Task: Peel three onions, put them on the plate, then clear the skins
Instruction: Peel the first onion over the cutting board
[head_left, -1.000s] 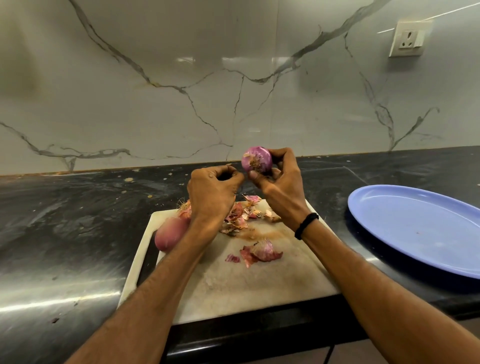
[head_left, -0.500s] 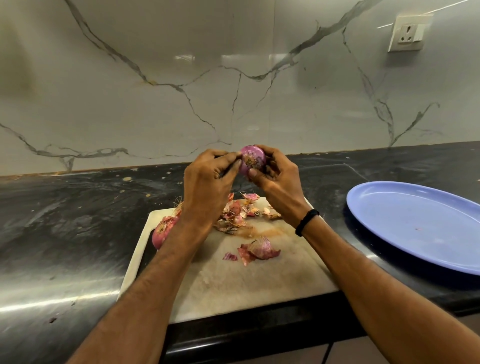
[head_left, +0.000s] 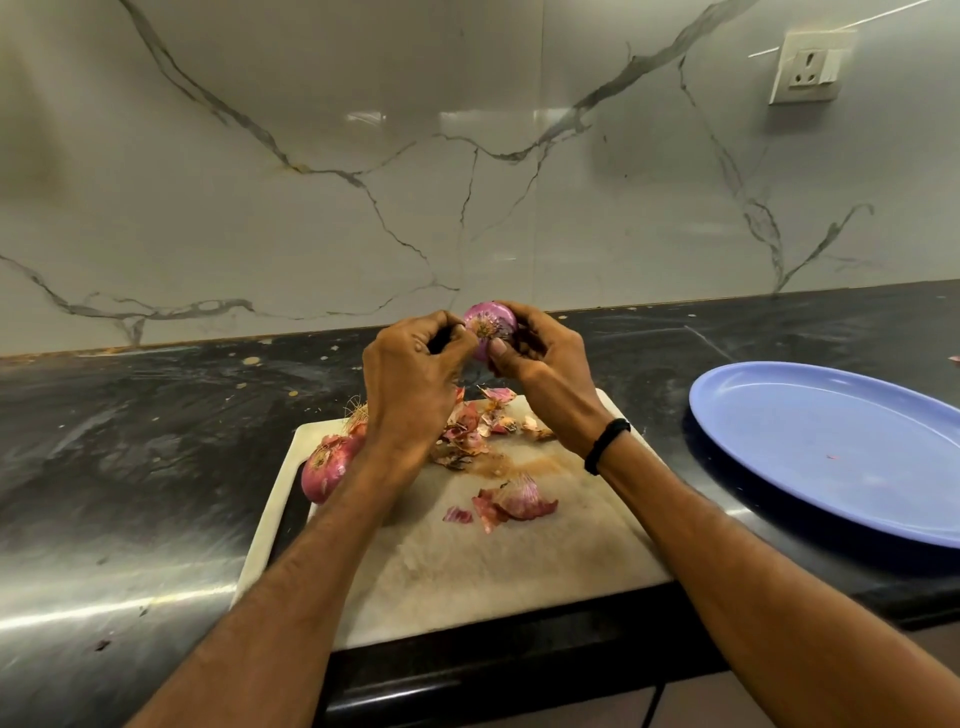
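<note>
While the right hand (head_left: 545, 358) cups a red onion (head_left: 488, 330) above the far edge of the cutting board (head_left: 467, 571), the left hand (head_left: 410, 384) pinches at its root end.
Its hairy root tuft faces the person, probably so the left thumb and forefinger can catch a skin edge there, while the right fingers curl round it to steady it. Its flesh looks glossy purple. A second onion (head_left: 327, 467), papery skin on, lies at the board's left edge; torn skins (head_left: 514, 501) litter the board's far half. To the right on the countertop (head_left: 156, 441), the blue plate (head_left: 831, 452) holds no onion yet.
</note>
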